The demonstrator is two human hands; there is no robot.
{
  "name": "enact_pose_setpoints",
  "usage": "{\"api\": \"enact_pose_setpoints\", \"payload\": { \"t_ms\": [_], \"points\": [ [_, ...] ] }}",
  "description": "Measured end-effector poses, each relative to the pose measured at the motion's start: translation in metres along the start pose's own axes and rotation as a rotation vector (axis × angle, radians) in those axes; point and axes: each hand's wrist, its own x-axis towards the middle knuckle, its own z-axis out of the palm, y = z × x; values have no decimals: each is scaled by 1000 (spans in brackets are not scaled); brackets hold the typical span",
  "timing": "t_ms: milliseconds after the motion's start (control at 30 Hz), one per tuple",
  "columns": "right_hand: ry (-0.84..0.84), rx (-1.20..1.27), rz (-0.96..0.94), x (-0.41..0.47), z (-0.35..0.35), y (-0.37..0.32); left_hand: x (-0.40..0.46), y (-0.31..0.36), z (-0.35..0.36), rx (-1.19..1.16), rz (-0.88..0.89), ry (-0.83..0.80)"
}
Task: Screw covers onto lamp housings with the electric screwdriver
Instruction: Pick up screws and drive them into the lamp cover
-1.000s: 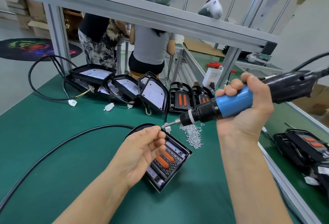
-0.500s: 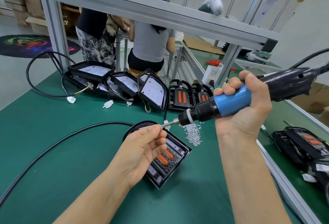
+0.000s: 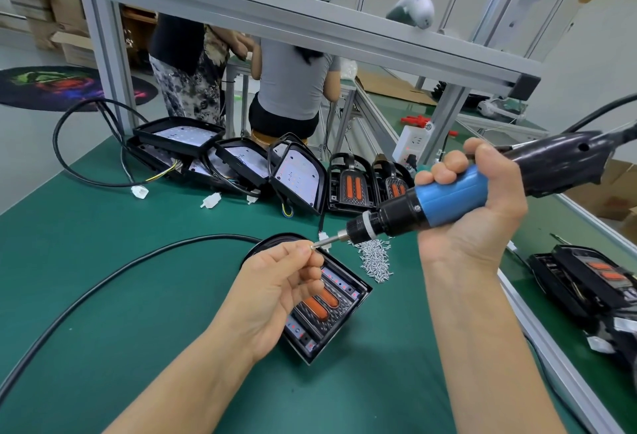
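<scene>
A black lamp housing (image 3: 339, 313) with two orange strips lies flat on the green mat, partly under my left hand. My left hand (image 3: 279, 287) hovers above it and pinches a small screw (image 3: 313, 246) against the tip of the bit. My right hand (image 3: 472, 213) grips the blue and black electric screwdriver (image 3: 444, 197), held almost level with its bit pointing left at that screw. A heap of loose silver screws (image 3: 374, 257) sits just beyond the housing.
A row of open lamp housings (image 3: 241, 164) and covers (image 3: 350, 185) stands behind, with white connectors and a black cable (image 3: 113, 271) curving across the mat (image 3: 103, 347). More housings (image 3: 586, 282) lie right of the aluminium rail. Two people stand beyond the frame.
The screwdriver and my left hand stayed together, with the bit tip now meeting the screw at my fingertips. The view shifted slightly.
</scene>
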Motion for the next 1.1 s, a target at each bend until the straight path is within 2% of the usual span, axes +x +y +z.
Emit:
{"api": "enact_pose_setpoints", "payload": {
  "t_ms": [233,500,667,767,867,933,1033,1100],
  "points": [
    [0,-8,-7,-1,-2,1,-1,-2,0,10,23,26],
    [17,1,-47,-4,-1,7,2,-6,-2,176,214,113],
    [25,-11,-43,-5,-4,12,5,-10,-8,205,183,100],
    [38,20,-38,-1,-7,12,12,0,-17,310,203,96],
    [37,-10,-50,2,-10,14,26,15,-42,514,275,321],
    [45,-50,-60,3,-12,19,34,19,-61,767,159,418],
    [57,-91,-50,4,-14,29,44,13,-70,1219,-112,344],
    [54,-111,-39,5,-16,36,50,9,-64,1493,-169,305]
  ]
}}
